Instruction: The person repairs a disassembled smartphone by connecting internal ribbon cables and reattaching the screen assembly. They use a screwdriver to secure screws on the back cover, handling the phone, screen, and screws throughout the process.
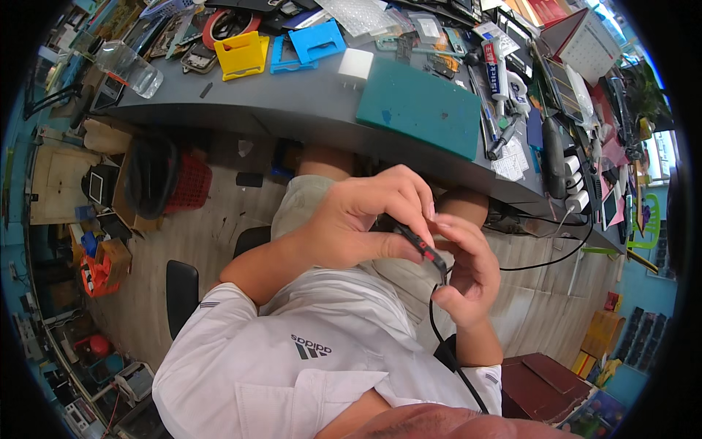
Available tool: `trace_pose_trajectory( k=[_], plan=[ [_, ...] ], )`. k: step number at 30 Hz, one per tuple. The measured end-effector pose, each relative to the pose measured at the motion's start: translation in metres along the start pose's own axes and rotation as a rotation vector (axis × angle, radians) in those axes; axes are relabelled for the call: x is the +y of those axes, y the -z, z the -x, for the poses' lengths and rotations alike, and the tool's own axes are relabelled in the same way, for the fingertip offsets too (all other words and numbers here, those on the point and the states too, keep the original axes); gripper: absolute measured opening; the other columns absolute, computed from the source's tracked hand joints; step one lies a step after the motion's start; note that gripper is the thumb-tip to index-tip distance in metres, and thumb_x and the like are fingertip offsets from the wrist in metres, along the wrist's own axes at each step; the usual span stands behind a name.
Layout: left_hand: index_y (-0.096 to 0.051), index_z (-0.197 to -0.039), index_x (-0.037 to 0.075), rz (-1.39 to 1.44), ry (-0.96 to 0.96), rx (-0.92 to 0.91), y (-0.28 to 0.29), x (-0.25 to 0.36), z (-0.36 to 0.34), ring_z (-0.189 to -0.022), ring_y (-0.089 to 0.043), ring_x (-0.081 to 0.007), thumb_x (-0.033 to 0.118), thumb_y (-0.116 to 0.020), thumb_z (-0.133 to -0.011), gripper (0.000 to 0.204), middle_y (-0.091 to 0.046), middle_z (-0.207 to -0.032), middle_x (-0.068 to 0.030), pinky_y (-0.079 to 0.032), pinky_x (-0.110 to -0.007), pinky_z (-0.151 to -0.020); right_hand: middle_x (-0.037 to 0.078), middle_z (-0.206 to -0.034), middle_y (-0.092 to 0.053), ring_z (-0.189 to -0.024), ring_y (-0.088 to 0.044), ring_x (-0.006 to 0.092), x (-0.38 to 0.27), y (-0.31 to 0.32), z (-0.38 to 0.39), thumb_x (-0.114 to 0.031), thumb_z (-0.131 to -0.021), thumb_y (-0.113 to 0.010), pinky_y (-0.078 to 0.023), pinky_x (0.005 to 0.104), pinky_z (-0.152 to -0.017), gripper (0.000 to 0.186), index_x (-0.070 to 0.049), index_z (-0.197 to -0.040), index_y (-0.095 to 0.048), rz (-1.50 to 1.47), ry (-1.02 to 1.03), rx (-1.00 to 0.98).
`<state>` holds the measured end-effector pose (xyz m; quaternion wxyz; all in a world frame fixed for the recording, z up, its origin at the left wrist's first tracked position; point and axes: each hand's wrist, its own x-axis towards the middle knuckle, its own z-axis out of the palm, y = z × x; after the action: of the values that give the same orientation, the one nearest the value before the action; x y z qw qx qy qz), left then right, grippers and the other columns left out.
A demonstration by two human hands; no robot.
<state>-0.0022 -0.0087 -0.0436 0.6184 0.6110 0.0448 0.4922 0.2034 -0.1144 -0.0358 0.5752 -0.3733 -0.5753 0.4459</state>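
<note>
Between my hands, above my lap, is a slim black handheld device with red accents; its exact kind does not show. My left hand is closed on it, thumb along the near side and fingers over the far side. My right hand curls around the device's right end, with fingertips at its upper edge and the thumb lower down. A black cable runs from beside the right thumb and the device's end down past my chest. Whether it is plugged into the device is hidden.
Ahead stands a grey workbench with a green mat, a white power adapter, yellow and blue plastic holders, a clear bottle and a glue tube. A red basket sits on the floor at left.
</note>
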Motion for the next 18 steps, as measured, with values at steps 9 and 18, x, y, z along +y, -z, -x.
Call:
trace_pose_trajectory(
  k=[9, 18],
  plan=[
    [-0.076, -0.097, 0.020, 0.377, -0.328, -0.202, 0.057, -0.010, -0.037, -0.120, -0.057, -0.0240, 0.026, -0.079, -0.100, 0.008, -0.074, -0.093, 0.0020, -0.044, -0.055, -0.118, 0.024, -0.145, -0.064, -0.127, -0.067, 0.0331, -0.025, 0.003, -0.058, -0.029, -0.078, -0.097, -0.052, 0.0418, -0.106, 0.082, 0.004, -0.145, -0.063, 0.079, -0.013, -0.421],
    [-0.075, -0.102, 0.020, 0.714, -0.436, -0.333, 0.059, -0.034, -0.047, -0.123, -0.056, -0.0255, 0.023, -0.072, -0.105, 0.006, -0.071, -0.093, 0.0019, -0.037, -0.060, -0.124, 0.023, -0.140, -0.061, -0.118, -0.068, 0.0331, -0.037, -0.034, -0.068, -0.020, -0.071, -0.091, -0.055, 0.0402, -0.099, 0.080, -0.004, -0.146, -0.067, 0.317, 0.089, -0.416]
  ],
)
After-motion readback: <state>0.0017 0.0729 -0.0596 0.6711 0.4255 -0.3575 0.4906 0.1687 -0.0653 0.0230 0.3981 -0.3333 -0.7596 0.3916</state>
